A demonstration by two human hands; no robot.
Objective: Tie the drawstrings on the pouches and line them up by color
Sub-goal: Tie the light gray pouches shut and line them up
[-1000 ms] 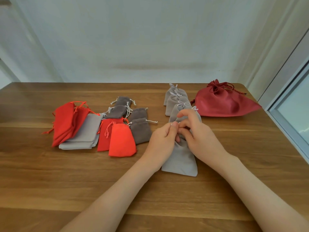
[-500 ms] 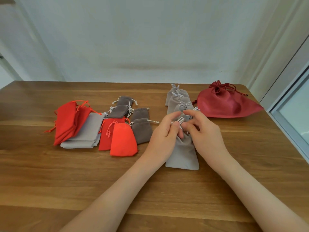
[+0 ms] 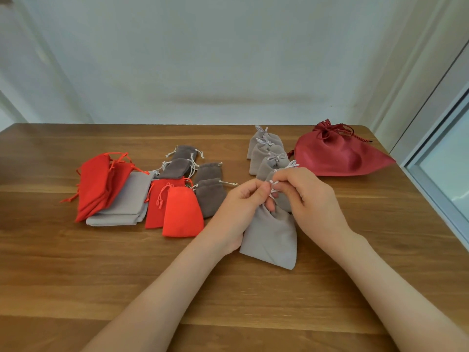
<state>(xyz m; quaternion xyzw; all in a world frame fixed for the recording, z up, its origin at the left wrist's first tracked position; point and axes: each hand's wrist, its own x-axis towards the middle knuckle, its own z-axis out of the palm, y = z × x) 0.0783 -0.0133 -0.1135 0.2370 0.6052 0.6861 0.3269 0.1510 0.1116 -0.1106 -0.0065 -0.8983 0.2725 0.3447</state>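
Fingertips (image 3: 261,190) of the left hand (image 3: 241,207) and right hand (image 3: 312,199) pinch one pale drawstring (image 3: 274,185) between them. On the one table (image 3: 253,301) are one large dark red bag (image 3: 337,158), four dark grey pouches (image 3: 210,196), at least four red pouches (image 3: 182,212) and at least three tied grey pouches (image 3: 266,154). One light grey pouch (image 3: 271,240) hangs below the fingertips, its long axis running away from the person, neck far, bottom near.

A wooden table (image 3: 66,283) of warm brown planks with clear grain fills the lower half of the view, its far right corner rounded. Behind it stands a plain pale wall (image 3: 215,54) with a faint darker smudge just above the table edge. On the right, a window (image 3: 449,171) in a pale grey frame gives soft, even daylight
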